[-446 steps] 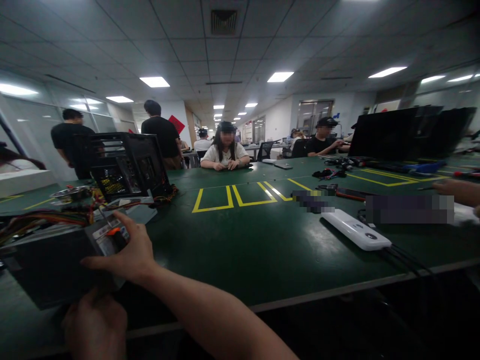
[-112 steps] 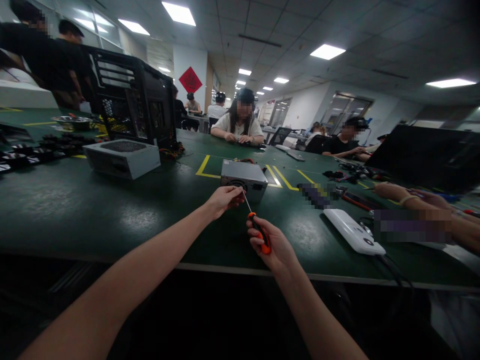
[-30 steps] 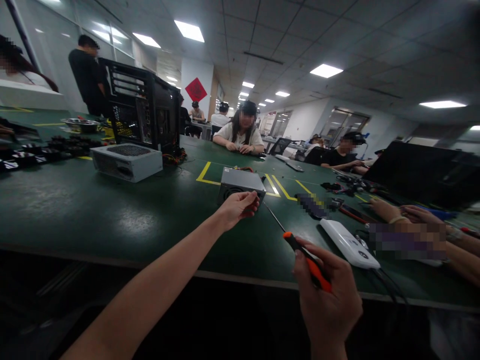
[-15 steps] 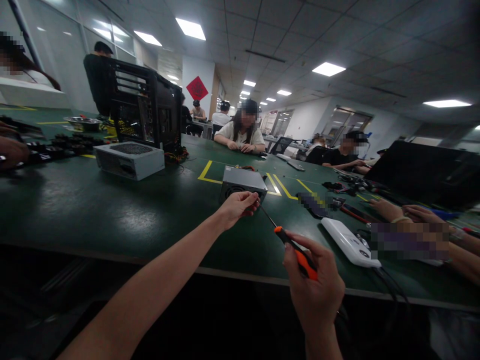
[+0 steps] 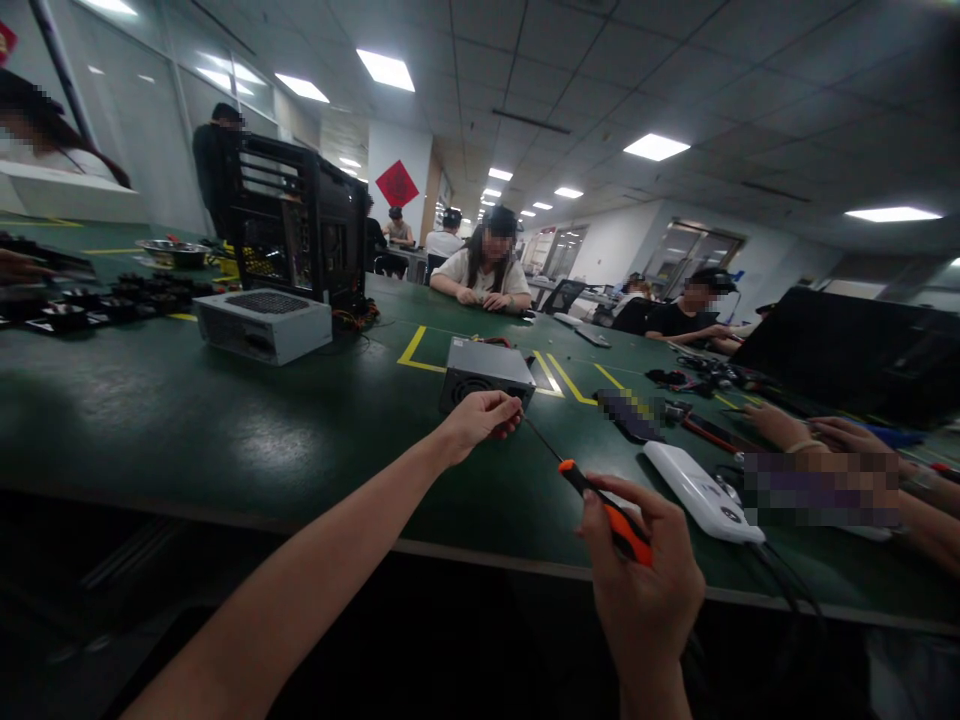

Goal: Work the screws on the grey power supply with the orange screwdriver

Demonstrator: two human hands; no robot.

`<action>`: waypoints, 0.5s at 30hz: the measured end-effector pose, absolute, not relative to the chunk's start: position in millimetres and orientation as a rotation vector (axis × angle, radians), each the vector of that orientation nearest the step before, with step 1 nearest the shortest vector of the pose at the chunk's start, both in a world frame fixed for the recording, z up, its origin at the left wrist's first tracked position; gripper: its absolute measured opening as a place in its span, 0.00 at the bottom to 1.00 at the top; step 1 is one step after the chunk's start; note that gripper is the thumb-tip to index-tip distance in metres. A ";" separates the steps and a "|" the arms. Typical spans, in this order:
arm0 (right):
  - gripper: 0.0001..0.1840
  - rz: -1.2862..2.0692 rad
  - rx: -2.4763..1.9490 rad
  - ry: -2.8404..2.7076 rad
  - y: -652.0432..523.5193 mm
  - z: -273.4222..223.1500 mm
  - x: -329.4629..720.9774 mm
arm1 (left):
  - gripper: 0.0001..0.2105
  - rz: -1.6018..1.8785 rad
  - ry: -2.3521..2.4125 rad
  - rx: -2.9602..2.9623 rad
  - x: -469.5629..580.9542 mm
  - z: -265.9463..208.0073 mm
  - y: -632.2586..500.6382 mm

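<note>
My right hand [image 5: 649,560] is wrapped round the orange and black handle of a screwdriver [image 5: 611,515]. Its thin shaft slants up and left, with the tip close to the fingers of my left hand [image 5: 484,425]. Those fingers are pinched together; whatever is between them is too small or hidden to name. Just behind my left hand a grey power supply unit [image 5: 491,360] rests on the green table [image 5: 315,450], its dark fan side facing me and partly covered by the hand.
A second power supply [image 5: 262,325] stands at left, before an open black computer case [image 5: 300,220]. Black parts [image 5: 112,300] and a metal bowl [image 5: 174,252] lie farther left. At right are a white power bank [image 5: 701,490], a phone [image 5: 630,415], a dark panel [image 5: 855,350] and another person's hands [image 5: 787,425].
My right hand and the screwdriver have shifted slightly right and down, the tip drawing a little away from my left fingers. My left hand stays pinched in nearly the same place.
</note>
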State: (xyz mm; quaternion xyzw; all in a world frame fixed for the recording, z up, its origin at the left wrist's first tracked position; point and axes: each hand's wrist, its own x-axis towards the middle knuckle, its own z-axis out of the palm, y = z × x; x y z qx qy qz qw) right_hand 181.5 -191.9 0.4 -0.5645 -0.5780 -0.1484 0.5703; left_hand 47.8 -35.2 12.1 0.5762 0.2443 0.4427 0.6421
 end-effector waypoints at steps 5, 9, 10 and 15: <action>0.10 -0.301 -1.271 -1.441 -197.2 5.7 179.8 | 0.18 0.963 0.600 1.402 49.5 8.0 -33.0; 0.10 -0.251 -1.120 -1.548 -197.3 6.7 175.1 | 0.14 0.939 0.608 1.344 49.1 7.8 -34.7; 0.10 -0.214 -1.096 -1.572 -195.9 6.1 174.4 | 0.13 0.947 0.608 1.309 48.6 8.5 -35.5; 0.11 -0.175 -1.097 -1.726 -185.7 0.1 173.1 | 0.11 0.959 0.643 1.154 47.3 12.7 -37.3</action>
